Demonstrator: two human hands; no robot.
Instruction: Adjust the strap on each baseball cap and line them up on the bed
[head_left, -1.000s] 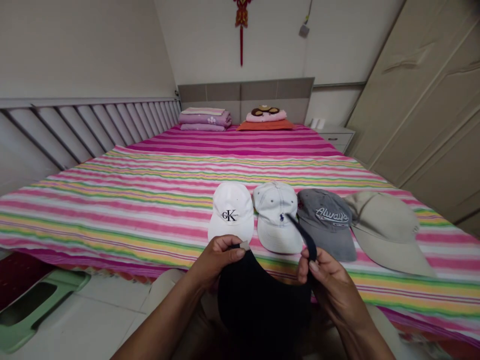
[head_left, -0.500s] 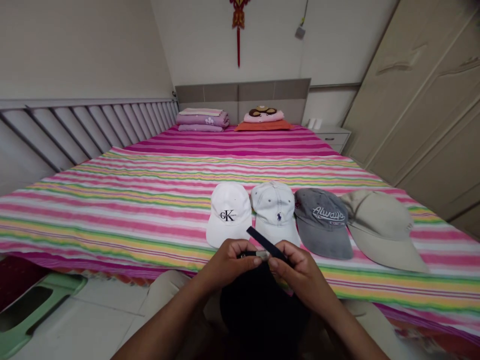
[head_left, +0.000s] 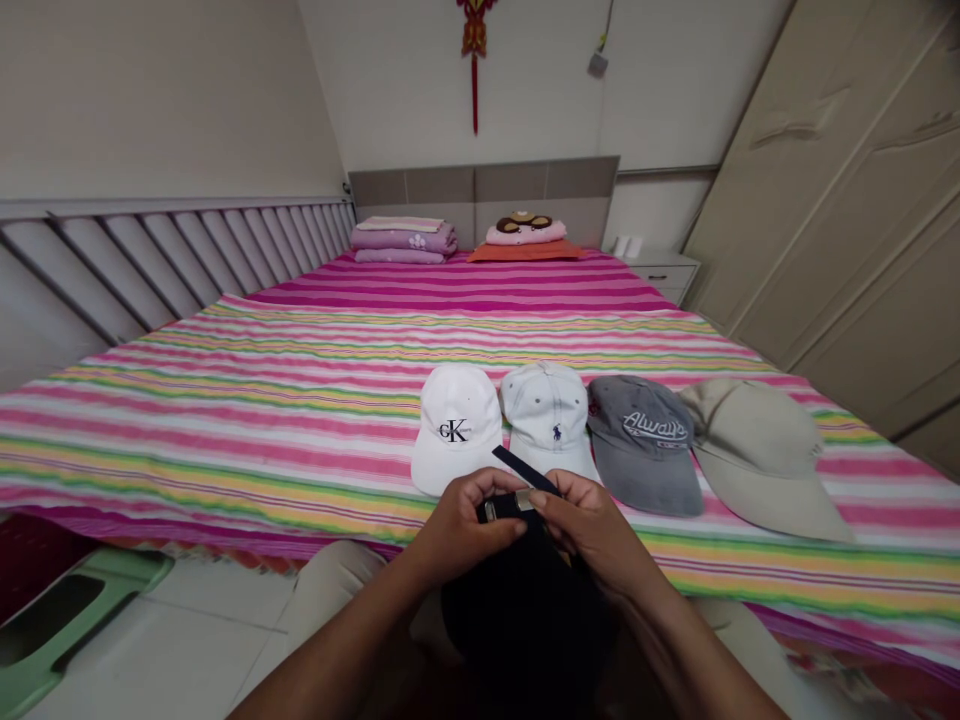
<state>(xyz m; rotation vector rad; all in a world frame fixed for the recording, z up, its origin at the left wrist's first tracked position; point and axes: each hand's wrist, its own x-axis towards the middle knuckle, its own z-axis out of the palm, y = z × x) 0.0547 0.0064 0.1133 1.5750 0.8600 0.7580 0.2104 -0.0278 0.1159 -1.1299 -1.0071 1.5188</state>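
A black cap [head_left: 525, 600] rests in my lap at the foot of the bed. My left hand [head_left: 465, 520] pinches its metal buckle [head_left: 504, 505]. My right hand [head_left: 592, 530] is closed on the cap's dark strap [head_left: 521, 467], whose free end sticks up to the left. Both hands meet over the back of the cap. Just beyond them on the striped bedspread [head_left: 300, 400] lie a white cap with a CK logo [head_left: 457, 425], a white cap with a small blue emblem [head_left: 547, 415], a grey cap [head_left: 645, 440] and a beige cap [head_left: 757, 450], all in a row.
Folded purple bedding [head_left: 405, 238] and a pillow stack [head_left: 525, 240] lie at the headboard. A white nightstand [head_left: 660, 270] stands at the back right beside wardrobe doors [head_left: 847, 200]. A green plastic stool [head_left: 60, 620] sits on the floor at lower left.
My right hand has come left to meet my left hand, bringing the strap end to the buckle. The two hands were apart a second ago.
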